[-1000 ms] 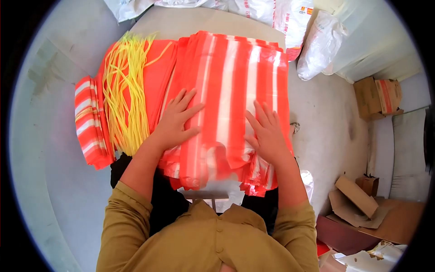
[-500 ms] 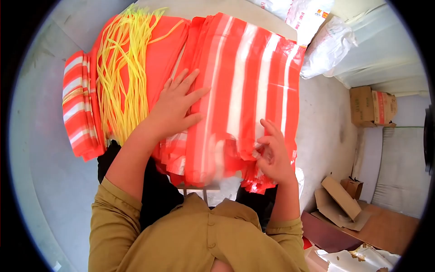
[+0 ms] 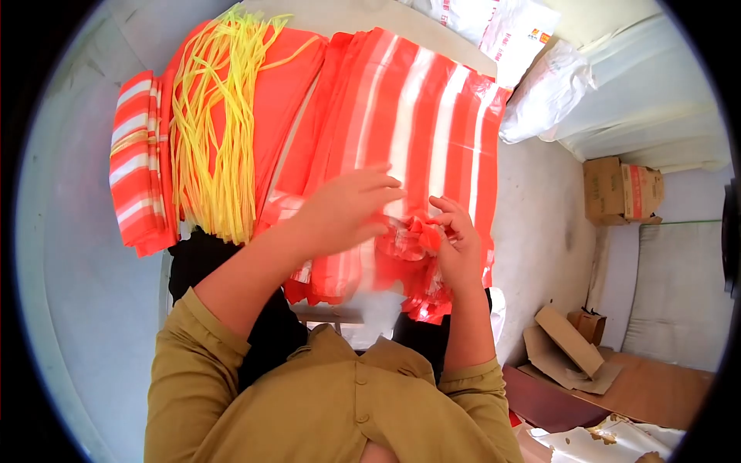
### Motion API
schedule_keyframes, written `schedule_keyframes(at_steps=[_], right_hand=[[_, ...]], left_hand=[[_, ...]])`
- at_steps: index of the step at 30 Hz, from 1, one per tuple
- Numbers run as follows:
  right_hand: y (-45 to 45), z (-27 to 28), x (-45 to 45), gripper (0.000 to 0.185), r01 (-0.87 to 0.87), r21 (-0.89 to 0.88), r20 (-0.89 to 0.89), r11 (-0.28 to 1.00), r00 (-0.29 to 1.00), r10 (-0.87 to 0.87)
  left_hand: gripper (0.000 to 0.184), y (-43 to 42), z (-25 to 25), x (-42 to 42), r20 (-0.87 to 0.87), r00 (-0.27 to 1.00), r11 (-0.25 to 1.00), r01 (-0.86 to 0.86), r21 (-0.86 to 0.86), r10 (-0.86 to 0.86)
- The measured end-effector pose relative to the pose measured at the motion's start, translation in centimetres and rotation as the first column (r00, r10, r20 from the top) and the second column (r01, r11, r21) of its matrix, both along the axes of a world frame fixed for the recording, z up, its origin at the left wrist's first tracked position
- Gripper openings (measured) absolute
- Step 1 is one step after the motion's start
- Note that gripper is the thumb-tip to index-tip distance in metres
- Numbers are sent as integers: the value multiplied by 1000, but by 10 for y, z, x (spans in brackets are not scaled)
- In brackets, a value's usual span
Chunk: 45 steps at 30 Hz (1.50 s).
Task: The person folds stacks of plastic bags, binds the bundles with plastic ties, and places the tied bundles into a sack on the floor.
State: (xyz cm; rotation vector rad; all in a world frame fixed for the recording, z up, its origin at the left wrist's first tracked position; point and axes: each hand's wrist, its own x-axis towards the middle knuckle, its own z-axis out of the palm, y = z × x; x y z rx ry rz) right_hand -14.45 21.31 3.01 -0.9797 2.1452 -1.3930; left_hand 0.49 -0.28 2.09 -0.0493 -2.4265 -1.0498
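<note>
A stack of red-and-white striped plastic bags (image 3: 455,147) lies in front of me, with the near edge of the top bag gathered up. My right hand (image 3: 457,251) pinches this bunched red plastic (image 3: 413,238) between thumb and fingers. My left hand (image 3: 347,210) hovers over the stack just to the left of the bunch, its fingers stretched out and a little blurred. Whether its fingertips touch the plastic I cannot tell. Left of the stack, a bundle of thin yellow strips (image 3: 216,131) lies across plain red plastic (image 3: 282,92).
A folded striped bundle (image 3: 135,174) sits at the far left. White sacks (image 3: 548,89) stand beyond the stack at the upper right. On the right are a cardboard box (image 3: 621,189) and an opened carton (image 3: 567,355) on a brown surface (image 3: 656,390).
My left hand has left the bags' left side and moved right and nearer me, toward the bunched edge. My right hand has shifted slightly left, and more plastic is gathered at its fingers.
</note>
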Motion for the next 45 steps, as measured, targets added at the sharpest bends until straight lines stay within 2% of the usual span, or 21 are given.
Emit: schedule_keyframes(at_steps=[3, 5, 7, 9, 11, 13, 15, 16, 18, 19, 21, 23, 24, 25, 27, 30, 33, 36, 39, 42, 45], right_hand=[[0, 0, -2, 8, -30, 1, 1, 1000, 1000, 30], [2, 3, -2, 11, -60, 26, -5, 998, 998, 60], [-2, 17, 2, 19, 62, 2, 167, 998, 984, -61], [6, 17, -5, 29, 113, -62, 249, 992, 964, -95], [28, 3, -25, 43, 91, -183, 239, 979, 970, -46], [27, 15, -15, 52, 14, -45, 227, 999, 974, -4], [25, 16, -9, 60, -74, 111, -12, 991, 997, 76], [22, 10, -8, 64, -102, 205, -240, 973, 959, 151], [10, 4, -1, 65, -77, 274, -442, 959, 876, 196], [0, 3, 7, 62, -46, 245, -437, 968, 886, 153], [-8, -2, 6, 54, -4, 164, -360, 986, 931, 63], [-10, -19, 0, 43, 30, 65, -201, 997, 980, -17], [-15, -10, 3, 34, 92, 70, -44, 993, 995, -89], [-21, 7, 10, 26, 152, 85, 112, 985, 980, -162], [-25, 13, 12, 18, 235, 68, 299, 970, 922, -244], [-24, 11, 11, 18, 296, 13, 368, 955, 887, -280], [-27, 17, 14, 20, 316, 45, 353, 948, 883, -311], [-28, 18, 16, 21, 328, 61, 347, 943, 878, -328], [-27, 15, 17, 24, 344, -15, 418, 939, 855, -306], [-24, 8, 13, 27, 316, -91, 435, 944, 866, -248], [-29, 5, 15, 18, 343, -180, 399, 922, 882, -251]], left_hand=[[33, 24, -10, -19, -109, 992, 997, -74, -29, 70], [24, 31, -26, -31, -118, 990, 997, -78, -21, 75], [17, 31, -29, -34, -106, 991, 997, -76, -2, 76], [12, 31, -31, -35, -76, 995, 998, -64, 26, 66], [10, 31, -29, -34, -68, 996, 998, -60, 36, 62], [9, 32, -29, -34, -59, 997, 997, -55, 55, 59], [9, 32, -28, -34, -47, 997, 995, -51, 85, 55], [9, 33, -27, -34, -38, 998, 995, -50, 86, 54], [10, 33, -25, -34, -17, 998, 995, -53, 87, 55], [10, 33, -25, -33, -7, 999, 995, -42, 94, 43], [10, 31, -22, -31, 13, 1000, 994, -22, 107, 20], [13, 25, -12, -27, 153, 988, 878, -66, 474, -9], [15, 19, -2, -25, 215, 976, 768, -105, 631, -44], [19, 9, 7, -21, 171, 985, 657, -113, 745, -25], [28, -23, 13, -9, 94, 995, 388, -100, 916, 35], [37, -63, 1, 4, -48, 977, 1, 49, 999, 208], [41, -59, -1, 7, 176, 932, 96, -216, 972, 317], [38, -40, 2, 14, 230, 953, 125, -257, 958, 199], [40, -30, -4, 22, 150, 985, 102, -159, 982, 84], [39, -28, 4, 26, 211, 977, 150, -215, 965, 40], [38, -23, 4, 25, 195, 980, 114, -197, 974, 27]])
